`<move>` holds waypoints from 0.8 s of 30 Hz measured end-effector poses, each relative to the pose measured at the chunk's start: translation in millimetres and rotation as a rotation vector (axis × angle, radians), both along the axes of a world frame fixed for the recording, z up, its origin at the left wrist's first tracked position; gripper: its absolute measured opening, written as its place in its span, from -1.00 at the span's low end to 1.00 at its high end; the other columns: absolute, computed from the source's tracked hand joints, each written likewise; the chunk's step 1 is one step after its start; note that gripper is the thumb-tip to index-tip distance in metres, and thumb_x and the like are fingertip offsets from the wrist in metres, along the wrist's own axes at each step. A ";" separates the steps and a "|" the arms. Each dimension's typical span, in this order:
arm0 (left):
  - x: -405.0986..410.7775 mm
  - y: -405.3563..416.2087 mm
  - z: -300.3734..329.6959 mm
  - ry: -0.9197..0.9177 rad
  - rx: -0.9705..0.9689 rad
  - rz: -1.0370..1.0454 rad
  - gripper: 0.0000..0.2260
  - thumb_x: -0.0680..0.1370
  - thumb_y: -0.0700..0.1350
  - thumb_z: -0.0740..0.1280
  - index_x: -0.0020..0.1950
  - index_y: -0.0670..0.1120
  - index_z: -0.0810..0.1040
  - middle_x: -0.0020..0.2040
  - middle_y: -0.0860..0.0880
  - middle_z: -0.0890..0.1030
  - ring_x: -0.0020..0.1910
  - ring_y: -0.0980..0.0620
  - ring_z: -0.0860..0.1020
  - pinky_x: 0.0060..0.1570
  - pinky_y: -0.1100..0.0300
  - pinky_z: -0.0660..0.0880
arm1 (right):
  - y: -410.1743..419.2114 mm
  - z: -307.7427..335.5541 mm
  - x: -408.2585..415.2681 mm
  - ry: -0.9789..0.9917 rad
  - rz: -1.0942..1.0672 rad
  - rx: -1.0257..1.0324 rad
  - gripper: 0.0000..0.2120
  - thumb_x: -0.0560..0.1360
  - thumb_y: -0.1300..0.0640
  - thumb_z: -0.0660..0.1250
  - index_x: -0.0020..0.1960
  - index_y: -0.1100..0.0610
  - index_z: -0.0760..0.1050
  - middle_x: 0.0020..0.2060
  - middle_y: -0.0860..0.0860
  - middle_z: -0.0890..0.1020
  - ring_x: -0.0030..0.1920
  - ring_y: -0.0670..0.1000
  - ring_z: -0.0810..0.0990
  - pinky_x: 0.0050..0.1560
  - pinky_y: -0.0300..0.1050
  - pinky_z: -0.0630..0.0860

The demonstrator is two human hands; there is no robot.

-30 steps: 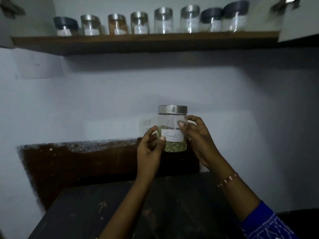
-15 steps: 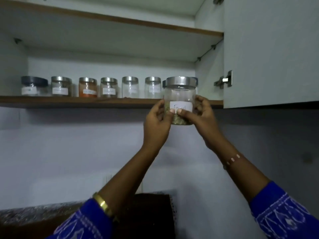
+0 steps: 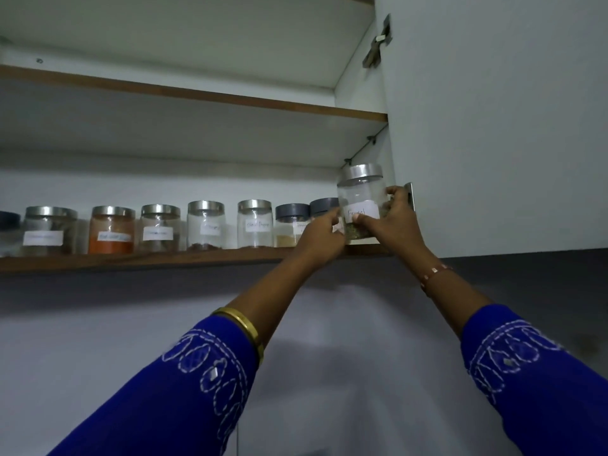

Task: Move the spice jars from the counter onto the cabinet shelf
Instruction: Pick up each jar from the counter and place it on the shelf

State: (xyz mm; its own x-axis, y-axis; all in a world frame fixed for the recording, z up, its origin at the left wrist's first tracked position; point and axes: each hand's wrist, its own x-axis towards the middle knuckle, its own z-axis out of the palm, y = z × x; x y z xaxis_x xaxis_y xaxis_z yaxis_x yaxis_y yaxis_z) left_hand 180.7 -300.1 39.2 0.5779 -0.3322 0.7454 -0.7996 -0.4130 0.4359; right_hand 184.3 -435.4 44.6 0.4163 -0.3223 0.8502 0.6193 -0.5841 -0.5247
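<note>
The open cabinet fills the upper frame, and its lower shelf is lined left to right with labelled spice jars. At the shelf's right end, right of centre in the frame, the fennel jar is gripped between the left hand and right hand, apparently at shelf level; release remains. Half a second earlier it was held below, in front of the shelf edge. The counter is out of view.

Both forearms wear deep blue sleeves stitched with white looping embroidery and small mirror-like diamonds. A plain gold bangle circles the left wrist at lower centre; a thin beaded bracelet rings the right wrist.
</note>
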 end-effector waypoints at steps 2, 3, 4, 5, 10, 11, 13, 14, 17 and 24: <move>11.8 -4.8 0.7 -0.021 0.103 0.080 -0.55 0.56 -0.29 0.16 0.46 -0.11 0.27 0.39 -0.13 0.43 0.36 -0.07 0.40 0.09 0.32 0.27 | -8.9 0.0 18.7 0.002 -0.042 -0.013 -0.29 0.34 0.19 0.50 0.36 0.26 0.22 0.16 0.18 0.52 0.13 0.15 0.53 0.04 -0.14 0.44; 17.0 -6.3 0.6 -0.027 0.153 0.114 -0.55 0.57 -0.29 0.15 0.46 -0.11 0.25 0.39 -0.12 0.42 0.36 -0.07 0.39 0.10 0.32 0.27 | -12.3 -1.0 27.8 0.009 -0.052 -0.013 -0.29 0.33 0.19 0.50 0.35 0.26 0.22 0.20 0.20 0.51 0.16 0.17 0.53 0.08 -0.10 0.46; 22.9 -7.3 0.6 -0.033 0.198 0.147 -0.55 0.57 -0.28 0.15 0.47 -0.11 0.25 0.40 -0.14 0.41 0.35 -0.09 0.39 0.13 0.29 0.30 | -15.3 -2.1 36.2 0.012 -0.056 -0.008 -0.31 0.33 0.19 0.50 0.34 0.26 0.23 0.21 0.21 0.50 0.18 0.18 0.53 0.09 -0.08 0.46; 28.1 -8.0 0.7 -0.039 0.241 0.180 -0.56 0.58 -0.27 0.14 0.47 -0.12 0.24 0.40 -0.16 0.40 0.36 -0.11 0.38 0.18 0.24 0.32 | -17.1 -3.2 43.5 0.015 -0.056 0.007 -0.34 0.35 0.19 0.49 0.32 0.27 0.24 0.22 0.21 0.50 0.18 0.18 0.52 0.08 -0.09 0.45; 53.7 -11.7 7.1 -0.018 0.361 0.276 -0.59 0.60 -0.19 0.11 0.46 -0.13 0.22 0.41 -0.20 0.38 0.37 -0.14 0.37 0.29 0.12 0.31 | -20.2 -8.1 74.4 -0.006 -0.123 0.016 -0.42 0.39 0.13 0.44 0.31 0.26 0.30 0.23 0.23 0.45 0.24 0.21 0.46 0.17 -0.02 0.43; 57.3 -13.3 9.2 0.000 0.400 0.284 -0.58 0.60 -0.15 0.11 0.47 -0.11 0.21 0.42 -0.18 0.38 0.38 -0.13 0.36 0.30 0.11 0.31 | -20.4 -8.1 78.1 0.009 -0.146 -0.003 -0.41 0.40 0.10 0.43 0.33 0.25 0.30 0.25 0.23 0.41 0.26 0.21 0.43 0.21 0.02 0.42; 61.5 -17.4 13.3 0.037 0.506 0.297 -0.56 0.60 -0.05 0.13 0.47 -0.08 0.21 0.44 -0.13 0.37 0.39 -0.11 0.35 0.32 0.11 0.28 | -20.9 -8.6 84.6 0.039 -0.196 -0.040 -0.40 0.42 0.07 0.41 0.36 0.25 0.28 0.28 0.23 0.37 0.27 0.22 0.42 0.25 0.06 0.42; 62.6 -19.5 15.2 0.047 0.552 0.302 -0.55 0.60 -0.01 0.14 0.47 -0.07 0.21 0.44 -0.11 0.36 0.40 -0.10 0.34 0.32 0.11 0.27 | -21.5 -9.4 87.0 0.042 -0.227 -0.055 -0.40 0.43 0.05 0.40 0.36 0.25 0.28 0.28 0.23 0.37 0.27 0.23 0.42 0.25 0.07 0.43; 65.2 -24.7 20.5 0.071 0.629 0.308 -0.53 0.61 -0.02 0.12 0.50 -0.12 0.17 0.48 -0.12 0.30 0.44 -0.09 0.29 0.36 0.14 0.23 | -24.2 -12.4 94.4 0.030 -0.298 -0.078 -0.39 0.45 0.04 0.39 0.38 0.26 0.26 0.26 0.24 0.43 0.26 0.23 0.44 0.21 0.09 0.46; 84.0 -29.8 25.6 0.118 0.701 0.369 -0.53 0.61 -0.01 0.11 0.48 -0.17 0.20 0.48 -0.15 0.27 0.43 -0.09 0.29 0.36 0.11 0.23 | -24.1 -8.0 100.1 0.126 -0.435 -0.121 -0.53 0.49 0.12 0.35 0.29 0.33 0.32 0.18 0.28 0.53 0.18 0.25 0.52 0.10 0.04 0.48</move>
State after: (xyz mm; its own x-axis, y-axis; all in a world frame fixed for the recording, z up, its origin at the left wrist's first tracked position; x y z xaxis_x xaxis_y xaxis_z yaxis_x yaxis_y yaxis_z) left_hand 264.7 -329.9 64.7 0.8041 -0.4723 0.3612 -0.5226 -0.8511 0.0506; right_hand 284.3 -459.5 36.6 0.3673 -0.3915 0.8437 0.2394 -0.8368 -0.4925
